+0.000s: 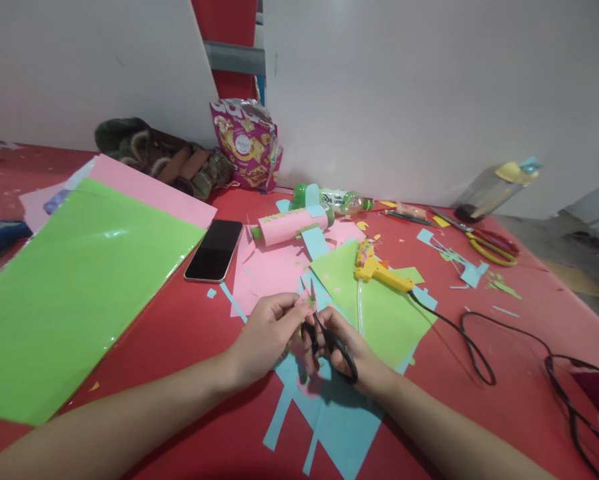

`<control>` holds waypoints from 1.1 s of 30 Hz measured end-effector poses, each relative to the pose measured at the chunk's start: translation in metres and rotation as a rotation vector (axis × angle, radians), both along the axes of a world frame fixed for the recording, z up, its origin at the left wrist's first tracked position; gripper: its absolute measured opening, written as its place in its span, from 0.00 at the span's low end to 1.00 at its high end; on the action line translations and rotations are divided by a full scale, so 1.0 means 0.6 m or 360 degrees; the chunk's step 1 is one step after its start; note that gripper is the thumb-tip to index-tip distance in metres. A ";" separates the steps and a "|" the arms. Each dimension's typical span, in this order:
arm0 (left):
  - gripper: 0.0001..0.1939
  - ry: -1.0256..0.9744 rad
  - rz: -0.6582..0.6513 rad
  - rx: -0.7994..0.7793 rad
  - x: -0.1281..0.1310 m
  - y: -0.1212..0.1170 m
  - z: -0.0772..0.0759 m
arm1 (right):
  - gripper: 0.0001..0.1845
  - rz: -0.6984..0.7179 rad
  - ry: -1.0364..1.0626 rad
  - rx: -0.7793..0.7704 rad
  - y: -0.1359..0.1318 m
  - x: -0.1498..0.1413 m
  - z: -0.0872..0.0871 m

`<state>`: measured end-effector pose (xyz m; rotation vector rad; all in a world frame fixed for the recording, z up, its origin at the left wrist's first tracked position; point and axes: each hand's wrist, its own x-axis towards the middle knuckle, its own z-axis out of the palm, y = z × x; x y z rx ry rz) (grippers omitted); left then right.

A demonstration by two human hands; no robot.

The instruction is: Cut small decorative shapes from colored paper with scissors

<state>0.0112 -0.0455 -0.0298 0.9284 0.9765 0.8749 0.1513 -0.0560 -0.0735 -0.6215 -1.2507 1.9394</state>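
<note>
A glue gun (pixel 390 277) and cut coloured paper (pixel 348 433) show a craft workspace

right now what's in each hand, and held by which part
Right hand: scissors, by the black handles. Left hand: a small pink paper piece, pinched; exact spot unclear.

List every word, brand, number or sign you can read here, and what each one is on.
No text reads clearly enough to quote.
Purple snack bag: large white letters along the top, creased, not legible as a word; the smaller print is too blurred.
Green bottle: dark characters on its white label, too small and blurred.
Phone: dark screen, no text visible.
</note>
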 end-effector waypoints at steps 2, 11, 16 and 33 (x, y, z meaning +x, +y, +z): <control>0.14 -0.0010 -0.0004 -0.0009 0.000 0.000 -0.001 | 0.24 -0.0002 -0.0019 -0.0001 0.000 0.000 0.002; 0.15 -0.0069 -0.0038 0.0007 0.002 -0.002 -0.006 | 0.25 0.0004 -0.0050 0.0024 0.001 0.002 0.000; 0.15 -0.0104 -0.0061 -0.0012 0.003 -0.005 -0.010 | 0.25 0.0012 -0.0053 0.0036 0.000 0.003 -0.003; 0.15 -0.0066 -0.0072 0.0015 0.003 -0.003 -0.015 | 0.25 -0.0014 -0.0123 0.0058 -0.001 -0.001 0.008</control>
